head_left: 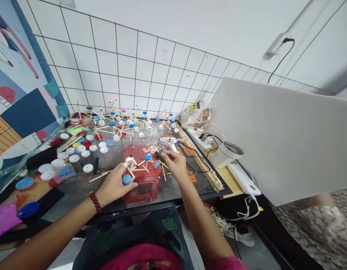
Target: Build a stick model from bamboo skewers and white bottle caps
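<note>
My left hand [114, 185] is closed round a small bicycle model [134, 168] of wooden sticks and bottle caps, with a blue cap seat on top. The model is above a red plastic stool [144, 189] seen through the glass tabletop. Opposite it, my right hand [175, 164] pinches a small dark piece [159, 155] whose kind I cannot make out. Just under those fingers lies a thin yellow object [163, 164], partly hidden. Behind my right hand sits a white glue gun [169, 141], beside a heap of wood scraps [154, 147].
Several finished stick-and-cap models [131, 125] stand along the tiled wall. Loose bottle caps [74, 158] cover the left side. On the right are a power strip [200, 138], cables, a white can [227, 153] and a large white panel [280, 138], with a person's sleeve [320, 228] beyond.
</note>
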{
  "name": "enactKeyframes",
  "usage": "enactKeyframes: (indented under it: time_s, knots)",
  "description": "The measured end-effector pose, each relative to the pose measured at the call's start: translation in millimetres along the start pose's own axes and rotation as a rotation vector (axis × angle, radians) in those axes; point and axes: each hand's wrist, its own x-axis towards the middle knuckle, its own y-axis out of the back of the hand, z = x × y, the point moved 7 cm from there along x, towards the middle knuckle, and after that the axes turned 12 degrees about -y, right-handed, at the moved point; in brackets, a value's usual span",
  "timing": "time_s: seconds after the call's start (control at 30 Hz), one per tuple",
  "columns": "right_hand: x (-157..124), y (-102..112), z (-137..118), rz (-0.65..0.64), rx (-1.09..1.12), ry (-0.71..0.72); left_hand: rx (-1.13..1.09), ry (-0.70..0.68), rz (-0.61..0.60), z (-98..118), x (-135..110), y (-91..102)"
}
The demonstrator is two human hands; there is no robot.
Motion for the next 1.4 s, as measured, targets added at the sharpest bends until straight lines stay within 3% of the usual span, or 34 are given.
enactKeyframes:
  time_s: [0.17, 0.27, 0.37, 0.47, 0.67, 0.8, 1.17, 1.4]
  knots:
    - [20.3, -31.8, -6.6, -0.059, -0.013, 0.112, -0.265, 0.165, 0.063, -17.9, 1.1, 20.4]
    - [13.2, -44.7, -3.3, -0.115, -0.047, 0.192, -0.477, 0.249, 0.151, -25.8, 0.4, 30.8]
    - [0.0, -51.7, 0.9, -0.188, -0.163, 0.331, -0.559, 0.302, 0.215, -31.3, -0.1, 35.5]
    - [-5.2, -51.7, 4.3, -0.177, -0.306, 0.437, -0.627, 0.326, 0.284, -36.0, 0.9, 41.1]
    - [-9.5, -55.7, -9.9, -0.152, -0.439, 0.647, -0.755, 0.259, 0.663, -49.1, 5.0, 78.1]
    - [-15.7, -64.1, -16.4, -0.190, -0.514, 0.716, -0.753, 0.224, 0.806, -57.5, 3.6, 95.3]
    - [-10.3, -65.0, -14.6, -0.185, -0.503, 0.665, -0.849, 0.295, 0.832, -65.4, -1.7, 97.9]
    - [-12.4, -69.6, -12.3, -0.205, -0.536, 0.715, -0.723, 0.317, 0.911, -64.7, -13.7, 105.2]
